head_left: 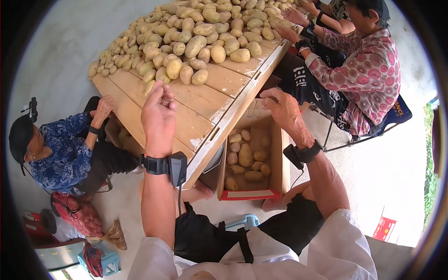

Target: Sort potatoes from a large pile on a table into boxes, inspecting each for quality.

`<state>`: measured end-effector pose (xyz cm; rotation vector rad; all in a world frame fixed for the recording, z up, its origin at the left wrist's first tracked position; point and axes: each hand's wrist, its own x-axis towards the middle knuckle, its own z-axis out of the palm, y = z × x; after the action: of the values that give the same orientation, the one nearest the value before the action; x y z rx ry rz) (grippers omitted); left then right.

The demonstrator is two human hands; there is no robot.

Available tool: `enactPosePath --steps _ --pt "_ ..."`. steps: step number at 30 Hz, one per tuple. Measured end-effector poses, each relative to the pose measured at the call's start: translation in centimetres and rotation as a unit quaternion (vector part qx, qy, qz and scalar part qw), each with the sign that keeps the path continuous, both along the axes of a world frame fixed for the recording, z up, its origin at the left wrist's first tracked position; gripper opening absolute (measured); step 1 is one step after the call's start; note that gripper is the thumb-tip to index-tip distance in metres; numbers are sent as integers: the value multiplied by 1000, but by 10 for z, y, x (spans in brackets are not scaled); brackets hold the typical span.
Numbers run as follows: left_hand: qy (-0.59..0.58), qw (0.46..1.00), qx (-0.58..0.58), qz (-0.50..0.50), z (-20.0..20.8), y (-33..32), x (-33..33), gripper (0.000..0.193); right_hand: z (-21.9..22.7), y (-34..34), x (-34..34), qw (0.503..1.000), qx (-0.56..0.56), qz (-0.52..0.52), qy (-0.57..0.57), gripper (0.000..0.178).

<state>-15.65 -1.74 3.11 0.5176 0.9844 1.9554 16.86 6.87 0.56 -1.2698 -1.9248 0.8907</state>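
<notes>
My left hand (158, 114) is raised over the near part of the wooden table (205, 100), palm showing and fingers loosely bent, with nothing visible in it. Just past its fingertips lies the front edge of a large heap of potatoes (196, 45). To the right, beyond the table's edge, my right hand (284, 112) hangs above a cardboard box (279, 163). Its fingers are bent and a little apart, and no object shows in them. Several loose potatoes (247, 156) rest on the bottom of the box. Both my wrists carry black strapped devices.
A person in a blue patterned shirt (63, 149) sits at the table's left side. Another in a pink patterned shirt (359, 70) sits on a folding chair (396, 114) at the right, with one more beyond. A red net sack (79, 214), broom (115, 234) and blue stool (109, 261) stand lower left.
</notes>
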Motion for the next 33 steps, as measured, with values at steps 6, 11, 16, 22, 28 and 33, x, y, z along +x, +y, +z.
enactPosePath --steps 6,11,16,22,28,33 --pt "-126 991 50 1 9 -2 -29 30 5 2 -11 998 57 18 8 30" --pt "-207 972 105 20 21 -7 -42 20 -2 6 -19 994 87 69 8 32" --pt "-236 963 130 19 26 -10 -48 20 1 20 -38 989 96 91 -60 32" --pt "-251 956 149 41 32 -16 -56 22 19 51 -87 971 106 146 -159 36" --pt "-249 955 148 57 39 -19 -55 20 42 73 -157 963 50 196 -178 55" --pt "-245 955 161 44 37 -19 -58 21 25 84 -205 955 72 146 -247 77"
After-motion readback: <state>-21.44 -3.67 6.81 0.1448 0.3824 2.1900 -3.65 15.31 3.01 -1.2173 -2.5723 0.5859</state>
